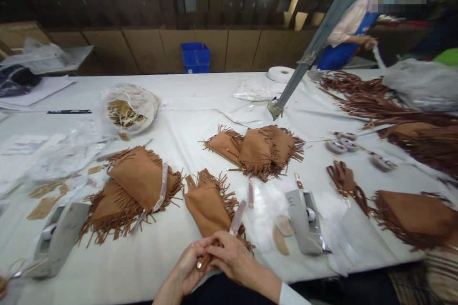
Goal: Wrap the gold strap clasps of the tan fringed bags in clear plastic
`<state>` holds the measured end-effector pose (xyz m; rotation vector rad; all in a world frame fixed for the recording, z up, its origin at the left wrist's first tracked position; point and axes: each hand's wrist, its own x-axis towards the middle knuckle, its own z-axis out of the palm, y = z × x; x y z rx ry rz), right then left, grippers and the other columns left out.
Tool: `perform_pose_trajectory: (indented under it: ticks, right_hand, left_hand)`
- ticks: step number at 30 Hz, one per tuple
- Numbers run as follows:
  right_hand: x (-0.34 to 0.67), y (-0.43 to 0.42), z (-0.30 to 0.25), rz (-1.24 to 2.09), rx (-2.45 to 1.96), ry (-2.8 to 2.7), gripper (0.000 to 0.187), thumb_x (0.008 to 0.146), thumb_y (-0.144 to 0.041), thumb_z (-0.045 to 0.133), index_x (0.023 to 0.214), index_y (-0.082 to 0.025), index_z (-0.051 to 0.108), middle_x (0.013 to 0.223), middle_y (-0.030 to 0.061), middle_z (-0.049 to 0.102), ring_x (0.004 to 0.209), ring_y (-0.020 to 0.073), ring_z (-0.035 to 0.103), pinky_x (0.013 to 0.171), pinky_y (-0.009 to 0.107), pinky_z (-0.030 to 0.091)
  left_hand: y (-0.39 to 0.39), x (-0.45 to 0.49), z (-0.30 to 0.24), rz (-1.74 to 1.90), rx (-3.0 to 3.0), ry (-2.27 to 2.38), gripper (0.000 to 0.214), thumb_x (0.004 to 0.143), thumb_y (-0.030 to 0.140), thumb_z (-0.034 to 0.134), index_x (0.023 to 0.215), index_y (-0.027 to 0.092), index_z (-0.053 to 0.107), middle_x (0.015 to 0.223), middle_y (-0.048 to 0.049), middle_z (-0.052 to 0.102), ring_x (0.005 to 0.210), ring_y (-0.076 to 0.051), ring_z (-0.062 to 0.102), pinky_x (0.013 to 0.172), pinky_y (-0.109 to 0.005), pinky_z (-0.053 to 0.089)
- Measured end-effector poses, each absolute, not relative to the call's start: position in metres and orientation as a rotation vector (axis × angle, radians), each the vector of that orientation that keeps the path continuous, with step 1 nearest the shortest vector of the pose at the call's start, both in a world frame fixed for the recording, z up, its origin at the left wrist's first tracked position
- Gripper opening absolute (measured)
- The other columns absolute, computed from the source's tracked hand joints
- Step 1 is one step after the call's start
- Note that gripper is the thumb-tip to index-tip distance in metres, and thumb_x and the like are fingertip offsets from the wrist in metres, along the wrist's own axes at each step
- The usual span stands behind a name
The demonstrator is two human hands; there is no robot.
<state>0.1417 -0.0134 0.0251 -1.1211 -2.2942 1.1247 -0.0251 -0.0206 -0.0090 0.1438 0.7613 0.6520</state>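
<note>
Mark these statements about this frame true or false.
1. The left hand and right hand together pinch the near end of a tan fringed pouch. True.
2. The bin by the back wall is red. False: it is blue.
3. A grey tape dispenser stands on the table to the right of the hands. True.
4. Only one pouch lies on the table. False: several do, among them a pile of pouches farther back.
5. Another person stands at the far right end. True.
</note>
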Motion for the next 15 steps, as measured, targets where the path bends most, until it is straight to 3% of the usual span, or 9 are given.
perform_pose_trajectory:
  ticks: [6,10,15]
  right_hand:
    - [0.145,-0.017,0.017,1.184,-1.299,-2.228,0.035,0.084,-0.015,0.055,0.118,-0.023,0.056,0.094,0.0039,0.055,0.084,0.0171,0.055,0.074,0.025,0.044]
    - [0.148,-0.018,0.016,1.314,-1.323,-2.070,0.045,0.078,-0.011,0.059,0.121,-0.026,0.056,0.093,0.0021,0.054,0.086,0.0161,0.055,0.075,0.024,0.044]
    - [0.148,-0.020,0.005,1.419,-1.383,-1.831,0.017,0.074,-0.014,0.064,0.085,-0.023,0.073,0.078,-0.0006,0.055,0.074,0.0131,0.055,0.067,0.022,0.042]
  left_hand:
    - [-0.030,-0.011,-0.018,0.625,0.183,0.817,0.014,0.072,0.019,0.071,0.085,0.014,0.068,0.085,-0.0073,0.073,0.078,-0.018,0.068,0.080,-0.031,0.051]
    - [-0.030,-0.012,-0.021,0.523,0.366,0.870,0.035,0.075,0.046,0.067,0.091,0.014,0.068,0.089,-0.0094,0.072,0.081,-0.021,0.067,0.081,-0.035,0.050]
    - [-0.028,-0.019,-0.030,0.455,0.734,0.942,0.046,0.068,0.057,0.068,0.092,0.017,0.069,0.088,-0.0072,0.069,0.086,-0.024,0.063,0.080,-0.036,0.049]
